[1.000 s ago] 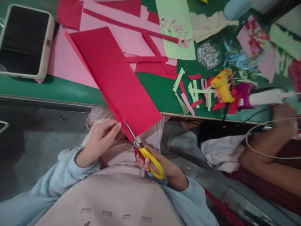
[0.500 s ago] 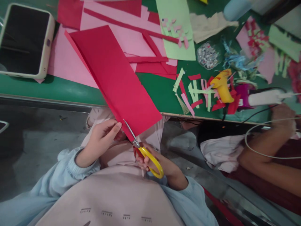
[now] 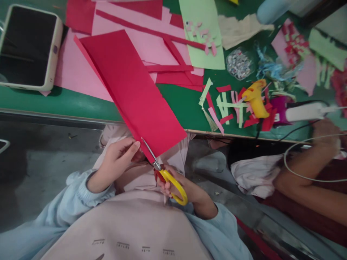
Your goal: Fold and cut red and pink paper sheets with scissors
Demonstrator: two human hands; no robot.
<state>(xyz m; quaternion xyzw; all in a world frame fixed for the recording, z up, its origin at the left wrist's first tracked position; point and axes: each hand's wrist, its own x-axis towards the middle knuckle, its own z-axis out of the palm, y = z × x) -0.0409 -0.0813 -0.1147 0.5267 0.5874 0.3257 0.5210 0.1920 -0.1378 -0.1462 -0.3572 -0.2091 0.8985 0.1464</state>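
A folded sheet of red paper (image 3: 138,90) slants from the table down over my lap. My left hand (image 3: 119,157) pinches its lower left edge between thumb and fingers. Yellow-handled scissors (image 3: 175,186) are gripped in my right hand (image 3: 181,182), some of whose fingers are hidden behind the handle. The blades lie across the paper's near end, their tips pointing up and left, close to my left thumb. A narrow strip of red shows to the left of the blades.
The green table (image 3: 179,101) bears pink paper (image 3: 78,68), a light green sheet (image 3: 200,21), a phone-like device (image 3: 28,47) and a small dish of beads (image 3: 240,64). Paper strips surround a yellow glue gun (image 3: 256,99). Another person's arm (image 3: 306,162) is at right, near a cable.
Almost nothing differs. The scissors' handle has shifted very slightly left, while the paper and my left hand stay in place.
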